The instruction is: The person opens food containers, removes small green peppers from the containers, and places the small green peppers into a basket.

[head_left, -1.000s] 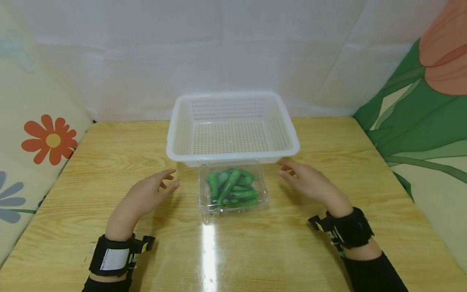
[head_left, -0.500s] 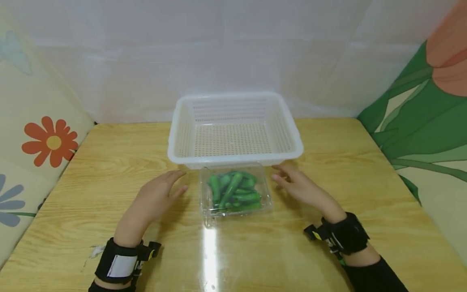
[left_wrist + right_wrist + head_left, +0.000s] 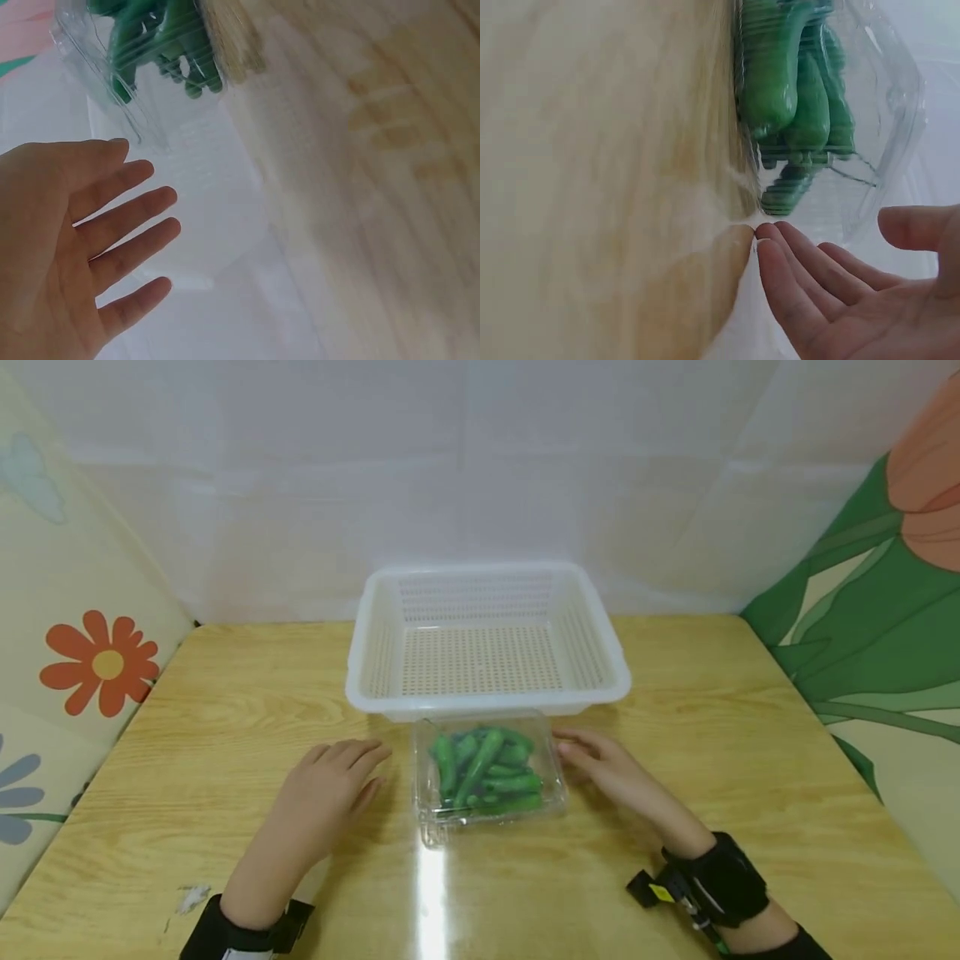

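Note:
A clear plastic clamshell box (image 3: 422,768) holding several long green peppers (image 3: 487,768) sits on the table, its lid down. My left hand (image 3: 326,789) hovers a short way off the box's left side, thumb and fingers spread in the left wrist view, where the palm (image 3: 67,247) holds nothing. On the other side, my right hand (image 3: 611,777) has its fingertips right at the box's right edge. The right wrist view has those fingers (image 3: 802,300) extended low beside the box wall, thumb raised apart.
Directly behind the box stands a white perforated plastic basket (image 3: 487,703) with nothing in it. The wood-grain table (image 3: 712,710) meets a white cloth backdrop (image 3: 480,485) at the back. Painted flower panels (image 3: 105,664) flank both sides.
Both hands have moved inward toward the box, the right one reaching its edge. The head view has tilted up slightly, so everything sits lower. Box and basket stay in place.

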{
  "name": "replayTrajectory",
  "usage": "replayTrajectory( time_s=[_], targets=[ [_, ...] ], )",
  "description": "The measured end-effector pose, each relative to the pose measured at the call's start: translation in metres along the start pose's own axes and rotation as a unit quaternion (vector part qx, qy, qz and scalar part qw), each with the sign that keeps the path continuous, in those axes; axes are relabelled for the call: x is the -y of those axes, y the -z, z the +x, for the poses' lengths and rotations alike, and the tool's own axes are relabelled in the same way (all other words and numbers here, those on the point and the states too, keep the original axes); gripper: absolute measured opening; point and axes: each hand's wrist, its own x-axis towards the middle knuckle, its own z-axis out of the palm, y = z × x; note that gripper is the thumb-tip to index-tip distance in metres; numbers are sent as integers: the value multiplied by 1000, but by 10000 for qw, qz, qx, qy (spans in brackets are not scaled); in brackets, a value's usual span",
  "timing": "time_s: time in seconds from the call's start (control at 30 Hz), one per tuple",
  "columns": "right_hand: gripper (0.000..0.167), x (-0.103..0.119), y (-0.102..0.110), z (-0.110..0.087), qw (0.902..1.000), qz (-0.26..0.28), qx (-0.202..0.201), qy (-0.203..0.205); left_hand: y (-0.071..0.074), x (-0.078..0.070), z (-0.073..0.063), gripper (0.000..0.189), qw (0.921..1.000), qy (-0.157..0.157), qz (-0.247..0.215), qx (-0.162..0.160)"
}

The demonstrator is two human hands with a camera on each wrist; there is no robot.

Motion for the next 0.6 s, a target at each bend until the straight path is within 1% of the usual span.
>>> replayTrajectory(
  time_s=[0.07, 0.13, 0.23, 0.3, 0.37, 0.5, 0.6],
  targets=[
    [47, -1, -3, -2, 9989, 394, -27, -259, 2, -4, -1, 42, 9997, -42, -220, 101],
    [50, -1, -6, -3, 9957, 769, -168, -480, 4, -9, -1, 42, 9987, -47, -449, 222],
    [52, -3, -11, -2, 9848, 1468, -473, -797, 7, -15, 1, 44, 9970, -60, -694, 324],
    [52, -5, -14, 0, 9774, 1875, -629, -743, 7, -18, 3, 47, 9967, -94, -726, 345],
    [50, -8, -16, 1, 9690, 2278, -694, -655, 7, -22, 3, 51, 9965, -162, -731, 377],
    [52, -14, -16, 3, 9536, 2912, -635, -431, 6, -27, 4, 60, 9958, -349, -752, 399],
    [54, -18, -15, 3, 9409, 3324, -531, -364, 4, -29, 4, 62, 9952, -502, -789, 303]
  ],
)
